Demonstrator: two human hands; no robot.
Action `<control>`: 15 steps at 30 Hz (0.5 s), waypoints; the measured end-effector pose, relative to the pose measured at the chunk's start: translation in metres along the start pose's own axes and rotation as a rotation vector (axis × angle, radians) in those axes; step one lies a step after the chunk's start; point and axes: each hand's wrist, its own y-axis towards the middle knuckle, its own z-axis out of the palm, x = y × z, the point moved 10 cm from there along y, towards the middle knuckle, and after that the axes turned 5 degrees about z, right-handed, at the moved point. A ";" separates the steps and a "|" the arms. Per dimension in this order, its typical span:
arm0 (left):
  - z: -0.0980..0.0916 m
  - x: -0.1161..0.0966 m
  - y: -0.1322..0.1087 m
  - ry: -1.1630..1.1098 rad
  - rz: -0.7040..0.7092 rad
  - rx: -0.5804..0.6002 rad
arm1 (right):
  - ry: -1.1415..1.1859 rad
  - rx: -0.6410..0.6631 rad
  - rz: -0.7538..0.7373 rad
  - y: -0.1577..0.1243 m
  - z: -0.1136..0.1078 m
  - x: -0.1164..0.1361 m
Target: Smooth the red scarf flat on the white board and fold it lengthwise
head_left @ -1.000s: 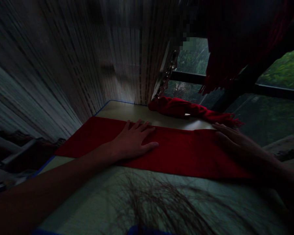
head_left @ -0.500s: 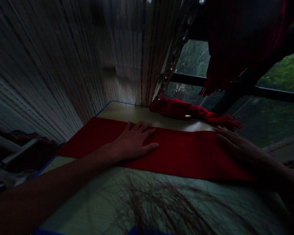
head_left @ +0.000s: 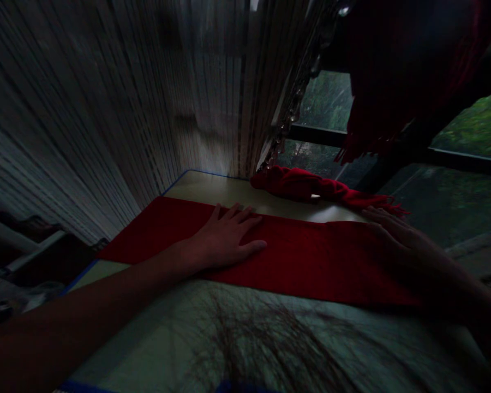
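Light is dim and detail is limited. The left hand [head_left: 225, 240] lies palm down and fully spread on the middle of the red cloth [head_left: 311, 262], gripping nothing. The right hand [head_left: 396, 237] is likewise flat and open, fingers extended, on the cloth's right end near its far edge. The cloth lies as a long flat band across the table [head_left: 225, 191], its long edges roughly straight. Judgement: flattening goes best with even palm pressure and fingers kept spread, so the fabric is not dragged into ridges. The cloth looks soft, matte and woven, and no creases can be made out in this light. The table top is pale, smooth and slightly glossy, with a blue rim. A bunched red scarf [head_left: 303, 183] with a fringed end lies beyond the cloth, apart from it. A string curtain [head_left: 147, 109] hangs at left.
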 end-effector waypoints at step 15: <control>0.002 -0.006 -0.001 -0.010 0.041 0.050 | -0.015 0.142 0.045 -0.002 0.018 0.000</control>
